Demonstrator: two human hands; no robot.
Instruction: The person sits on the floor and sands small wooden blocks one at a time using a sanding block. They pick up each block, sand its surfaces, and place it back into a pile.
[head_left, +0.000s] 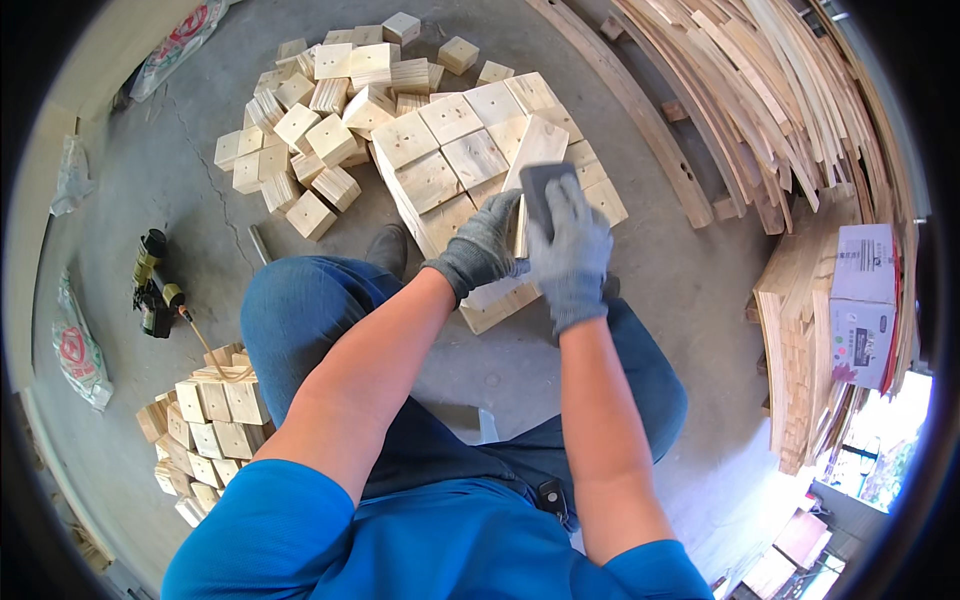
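Both of my hands wear grey knit gloves. My left hand (487, 243) is closed around the near end of a narrow wooden board (541, 143), which rests over a pallet-like layer of square wooden blocks (475, 157). My right hand (572, 245) grips a dark grey sanding block (548, 190) just right of my left hand, against or very close to the board's right side. The sanding block's contact face is hidden, so whether it touches the wood cannot be seen. Most blocks in the layer have a small dark hole or mark in the middle.
Loose wooden blocks (330, 140) are heaped at the far left, with stacked ones (215, 415) by my left knee. A nail gun-like black and yellow tool (152, 285) with a hose lies left. Long planks (740, 90) and a cardboard box (863, 300) stand right.
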